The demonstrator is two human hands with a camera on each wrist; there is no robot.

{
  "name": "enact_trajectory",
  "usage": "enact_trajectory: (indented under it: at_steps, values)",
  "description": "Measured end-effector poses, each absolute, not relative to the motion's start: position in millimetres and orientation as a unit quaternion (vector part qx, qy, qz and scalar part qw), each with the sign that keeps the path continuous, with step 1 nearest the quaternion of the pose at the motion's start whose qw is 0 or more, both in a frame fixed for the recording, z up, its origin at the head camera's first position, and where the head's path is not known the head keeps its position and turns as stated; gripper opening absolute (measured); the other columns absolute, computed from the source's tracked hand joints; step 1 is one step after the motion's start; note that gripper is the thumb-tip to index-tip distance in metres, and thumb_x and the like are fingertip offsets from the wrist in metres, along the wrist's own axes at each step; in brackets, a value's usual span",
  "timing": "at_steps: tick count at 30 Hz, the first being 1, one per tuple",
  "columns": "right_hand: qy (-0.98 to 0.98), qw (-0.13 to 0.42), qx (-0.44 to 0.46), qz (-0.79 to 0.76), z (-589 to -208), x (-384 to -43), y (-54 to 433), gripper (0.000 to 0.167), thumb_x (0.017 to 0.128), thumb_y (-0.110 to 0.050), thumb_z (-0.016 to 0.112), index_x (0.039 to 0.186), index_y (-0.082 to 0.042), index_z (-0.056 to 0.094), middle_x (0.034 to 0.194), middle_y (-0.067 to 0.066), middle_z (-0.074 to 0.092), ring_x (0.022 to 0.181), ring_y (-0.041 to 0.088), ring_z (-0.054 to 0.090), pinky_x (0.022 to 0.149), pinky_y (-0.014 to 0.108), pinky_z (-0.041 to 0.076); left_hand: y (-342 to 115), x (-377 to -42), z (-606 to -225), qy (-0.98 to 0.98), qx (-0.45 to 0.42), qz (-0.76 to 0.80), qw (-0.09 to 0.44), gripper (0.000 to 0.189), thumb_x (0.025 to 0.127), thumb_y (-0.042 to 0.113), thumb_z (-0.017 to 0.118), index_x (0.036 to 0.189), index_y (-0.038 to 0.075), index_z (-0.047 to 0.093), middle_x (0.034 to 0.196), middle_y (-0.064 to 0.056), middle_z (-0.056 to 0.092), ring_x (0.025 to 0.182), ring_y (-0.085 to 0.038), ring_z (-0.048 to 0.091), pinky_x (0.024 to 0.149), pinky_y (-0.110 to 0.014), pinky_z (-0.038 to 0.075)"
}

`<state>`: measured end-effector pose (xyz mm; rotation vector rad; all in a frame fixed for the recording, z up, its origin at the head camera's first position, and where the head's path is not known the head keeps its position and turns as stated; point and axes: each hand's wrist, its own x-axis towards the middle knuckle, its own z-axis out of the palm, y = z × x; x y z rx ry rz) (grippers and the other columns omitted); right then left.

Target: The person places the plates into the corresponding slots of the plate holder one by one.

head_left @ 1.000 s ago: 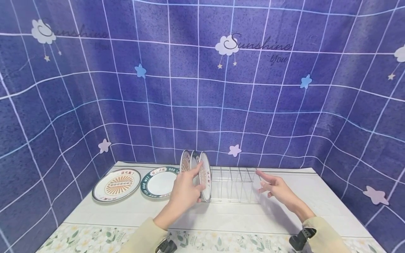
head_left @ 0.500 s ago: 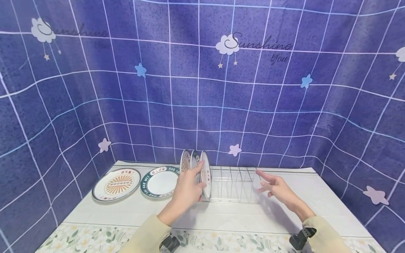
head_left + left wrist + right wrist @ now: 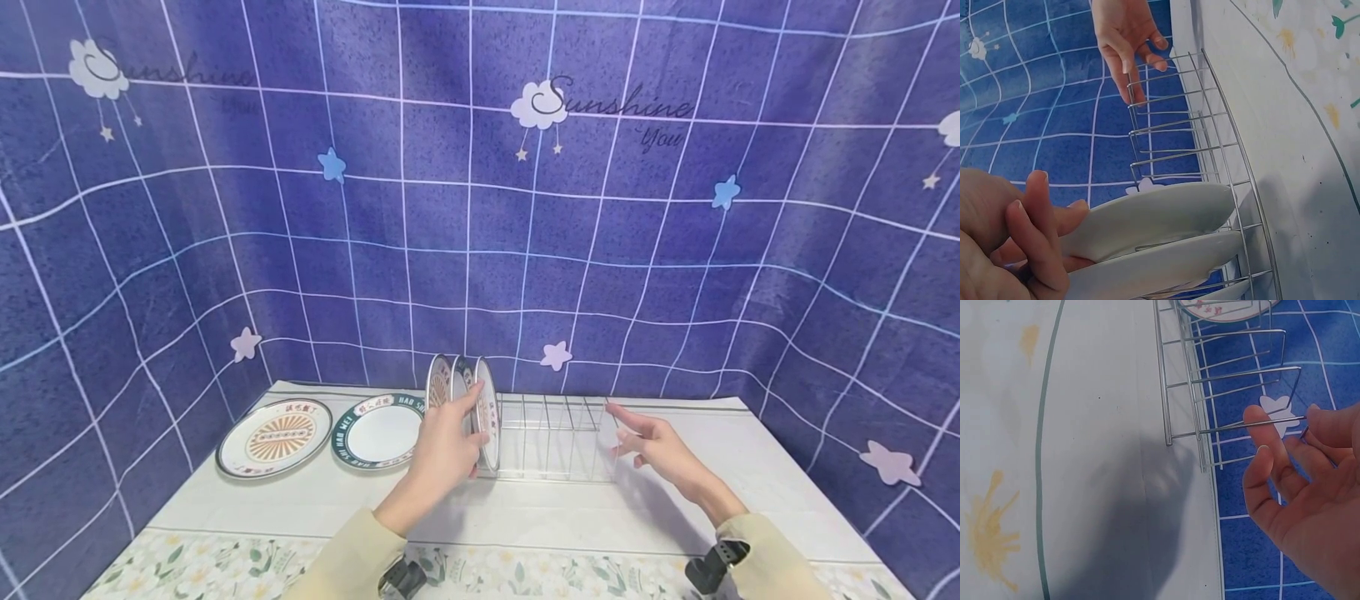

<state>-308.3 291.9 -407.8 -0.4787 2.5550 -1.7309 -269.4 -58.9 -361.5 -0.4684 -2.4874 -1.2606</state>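
Observation:
A wire dish rack [image 3: 558, 479] stands on the table, with three plates upright in its left part. My left hand [image 3: 446, 442] grips the rightmost plate [image 3: 490, 417], its thumb on the patterned face and other fingers behind. In the left wrist view that plate's pale side [image 3: 1160, 212] shows, its lower edge among the wires. Just left of it stand a middle plate [image 3: 461, 379] and a leftmost plate [image 3: 438, 383], both partly hidden by the hand. At the rack's right end, my right hand [image 3: 1310, 481] pinches the end wire between thumb and finger.
Flat on the table at left lie a plate with an orange sunburst [image 3: 281, 439] and a green-rimmed plate [image 3: 378, 433]. A blue gridded cloth [image 3: 495, 217] hangs behind and at both sides. Floral cloth [image 3: 525, 575] runs along the front.
The gripped plate and my left hand have shifted slightly, the plate's near lower edge now a little farther back. My right hand stays at the rack's end.

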Motion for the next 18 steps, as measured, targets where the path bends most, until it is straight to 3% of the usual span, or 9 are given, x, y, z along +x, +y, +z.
enact_trajectory:
  at_steps: [9, 15, 18]
  values:
    - [0.816, 0.009, -0.154, -0.557, -408.8, -307.7, 290.4, 0.057, 0.109, -0.012, 0.056, 0.161, 0.0, 0.037, 0.164, 0.023, 0.034, 0.102, 0.035, 0.072, 0.071, 0.032, 0.058, -55.7, -267.4, -359.9, -0.875, -0.151, -0.431, 0.161, 0.08, 0.085, -0.009, 0.079, 0.157, 0.007, 0.049, 0.071, -0.018, 0.073, 0.032, -0.009, 0.054, 0.034, -0.028, 0.05]
    - [0.811, 0.016, -0.149, -0.566, -407.8, -307.0, 288.8, 0.057, 0.109, -0.011, 0.054, 0.161, 0.001, 0.036, 0.165, 0.022, 0.034, 0.102, 0.037, 0.071, 0.071, 0.032, 0.058, -56.6, -265.7, -361.3, -0.878, -0.16, -0.418, 0.169, 0.076, 0.087, -0.006, 0.078, 0.157, 0.005, 0.049, 0.06, -0.006, 0.067, 0.032, -0.007, 0.053, 0.033, -0.027, 0.049]
    - [0.8, 0.021, -0.146, -0.581, -406.3, -306.4, 288.4, 0.058, 0.107, -0.01, 0.055, 0.161, 0.001, 0.037, 0.166, 0.021, 0.033, 0.101, 0.033, 0.07, 0.072, 0.033, 0.058, -57.5, -264.9, -362.2, -0.879, -0.168, -0.408, 0.178, 0.074, 0.088, -0.006, 0.078, 0.156, 0.004, 0.05, 0.06, -0.006, 0.067, 0.032, -0.006, 0.053, 0.033, -0.026, 0.048]
